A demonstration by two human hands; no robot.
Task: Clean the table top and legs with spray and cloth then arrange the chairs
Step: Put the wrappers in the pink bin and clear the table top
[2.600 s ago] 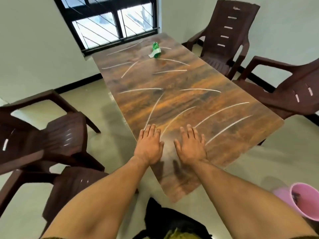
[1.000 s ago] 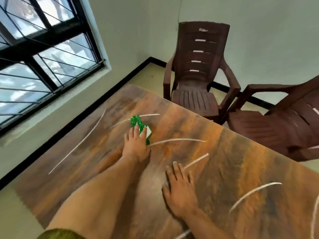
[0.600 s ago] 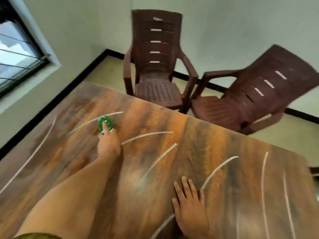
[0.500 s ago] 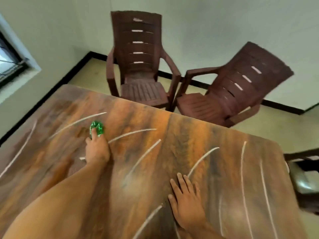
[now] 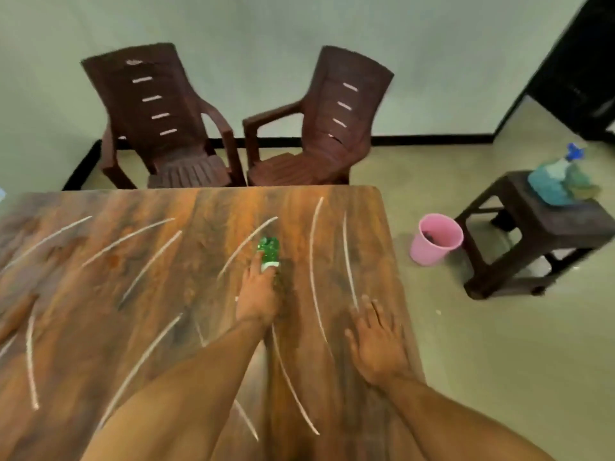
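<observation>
Small green-and-white object, long axis aimed at pale wall, is gripped by left hand on wood-grain table; right hand laid flat.

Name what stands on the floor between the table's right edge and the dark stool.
A pink bucket stands there, nearer the stool than the table, as the head view shows.

two chairs, one table (one bucket)

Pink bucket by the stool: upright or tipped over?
Upright: the pink bucket stands on the floor beside the stool, mouth facing up.
</observation>
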